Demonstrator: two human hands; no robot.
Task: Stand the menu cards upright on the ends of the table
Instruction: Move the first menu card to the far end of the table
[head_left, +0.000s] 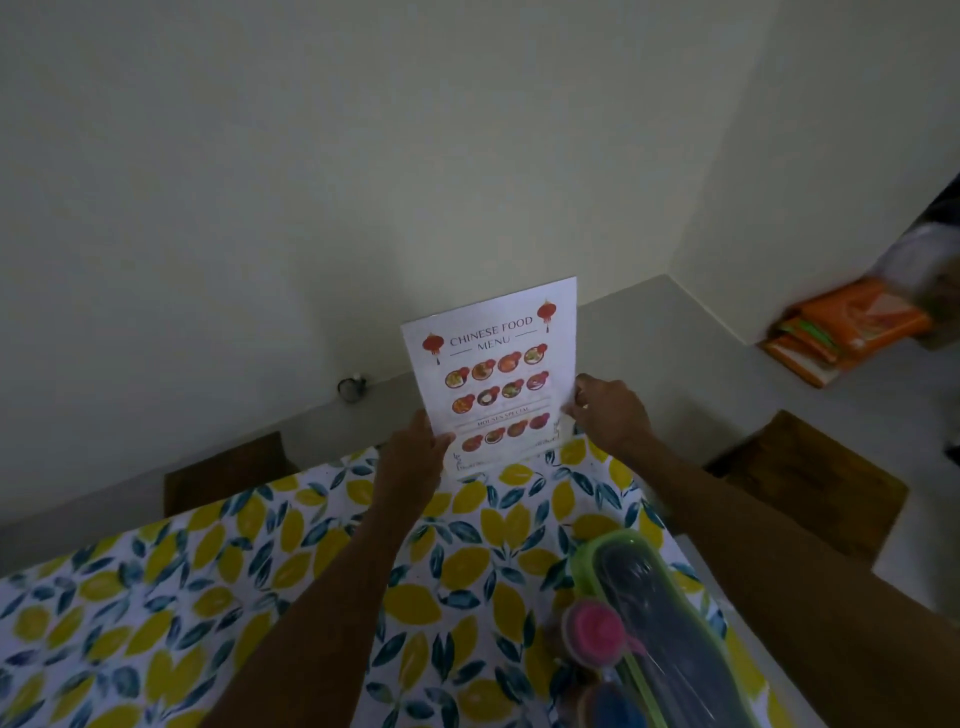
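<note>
A white menu card (493, 364), printed "Chinese Food Menu" with red lanterns and dish pictures, stands upright at the far end of the table (208, 597), which wears a lemon-print cloth. Its bottom edge sits in what looks like a clear stand on the cloth. My left hand (413, 452) grips the card's lower left edge. My right hand (610, 410) pinches its right edge about halfway up. Only this one menu card is in view.
A green-rimmed tray (660, 623) with dark contents under plastic lies at the table's right, with a pink-lidded container (595, 631) and a blue one (613, 701) beside it. Brown chairs (223, 473) (810, 478) flank the far end. Orange packets (841, 327) sit by the right wall.
</note>
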